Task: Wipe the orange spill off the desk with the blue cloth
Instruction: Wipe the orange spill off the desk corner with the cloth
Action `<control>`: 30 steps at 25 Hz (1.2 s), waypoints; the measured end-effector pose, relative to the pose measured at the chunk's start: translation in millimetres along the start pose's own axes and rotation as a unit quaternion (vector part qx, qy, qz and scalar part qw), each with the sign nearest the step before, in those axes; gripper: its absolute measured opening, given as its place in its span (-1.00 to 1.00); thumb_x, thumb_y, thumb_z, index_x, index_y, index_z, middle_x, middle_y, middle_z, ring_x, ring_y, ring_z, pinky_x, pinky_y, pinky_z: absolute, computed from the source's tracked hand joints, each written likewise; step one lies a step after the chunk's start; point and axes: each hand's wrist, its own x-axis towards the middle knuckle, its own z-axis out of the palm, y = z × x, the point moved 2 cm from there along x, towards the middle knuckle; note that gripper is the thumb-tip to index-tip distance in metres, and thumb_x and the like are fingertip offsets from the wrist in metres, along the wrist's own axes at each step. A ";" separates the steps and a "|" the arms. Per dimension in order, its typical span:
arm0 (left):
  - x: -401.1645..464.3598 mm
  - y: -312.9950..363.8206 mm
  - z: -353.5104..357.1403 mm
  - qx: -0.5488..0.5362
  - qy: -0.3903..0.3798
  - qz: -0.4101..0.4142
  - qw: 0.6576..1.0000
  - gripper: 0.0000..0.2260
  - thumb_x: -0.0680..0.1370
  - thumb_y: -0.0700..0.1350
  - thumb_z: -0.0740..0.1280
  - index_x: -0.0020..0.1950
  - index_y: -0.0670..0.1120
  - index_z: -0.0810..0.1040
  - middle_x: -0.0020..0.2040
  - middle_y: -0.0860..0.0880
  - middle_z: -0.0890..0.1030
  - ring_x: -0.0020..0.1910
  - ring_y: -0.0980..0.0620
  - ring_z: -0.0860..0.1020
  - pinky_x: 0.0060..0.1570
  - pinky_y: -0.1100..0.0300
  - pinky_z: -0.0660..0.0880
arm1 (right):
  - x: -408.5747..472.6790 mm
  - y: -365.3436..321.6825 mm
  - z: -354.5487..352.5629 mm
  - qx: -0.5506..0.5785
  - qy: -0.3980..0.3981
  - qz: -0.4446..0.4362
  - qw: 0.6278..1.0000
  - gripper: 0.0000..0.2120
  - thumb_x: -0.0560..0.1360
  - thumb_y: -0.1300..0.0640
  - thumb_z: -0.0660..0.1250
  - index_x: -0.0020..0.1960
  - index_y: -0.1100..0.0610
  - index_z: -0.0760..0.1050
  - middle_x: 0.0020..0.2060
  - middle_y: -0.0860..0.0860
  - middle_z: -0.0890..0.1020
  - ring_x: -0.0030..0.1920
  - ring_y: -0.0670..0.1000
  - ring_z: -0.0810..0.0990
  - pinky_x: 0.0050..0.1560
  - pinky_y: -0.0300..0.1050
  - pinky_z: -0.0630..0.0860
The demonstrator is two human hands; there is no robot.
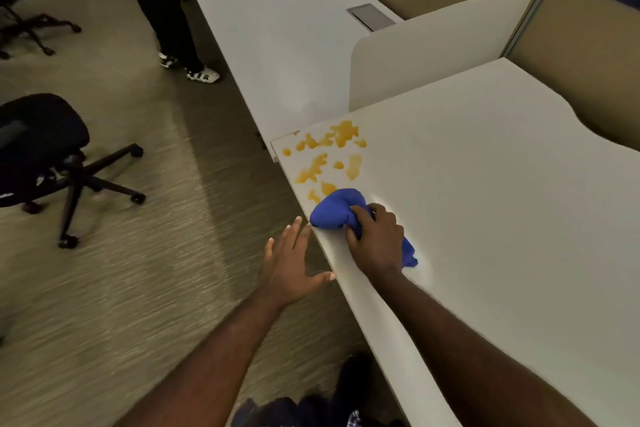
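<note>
An orange spill (329,156) lies in several blotches on the near-left corner of the white desk (502,201). My right hand (377,237) presses a bunched blue cloth (334,208) onto the desk at the spill's near edge, close to the desk's left rim. The cloth's tail shows behind my wrist. My left hand (291,263) hovers off the desk just beside its left edge, fingers spread, holding nothing, thumb touching the rim.
A white divider panel (433,45) stands behind the spill, with a second desk (277,28) beyond it. A black office chair (52,156) sits on the carpet at left. A person's legs (166,10) stand by the far desk.
</note>
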 end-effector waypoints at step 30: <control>16.6 -9.5 22.0 -0.068 -0.033 0.023 0.997 0.08 0.36 0.50 0.26 0.60 0.01 -0.24 0.62 0.07 -0.25 0.60 0.05 -0.23 0.54 -0.18 -0.18 | 56.9 38.9 30.3 -0.105 -0.140 0.011 0.985 -0.47 0.62 -0.17 -0.15 0.49 -0.18 -0.34 0.57 -0.05 -0.19 0.54 0.06 -0.31 0.52 0.09 -0.25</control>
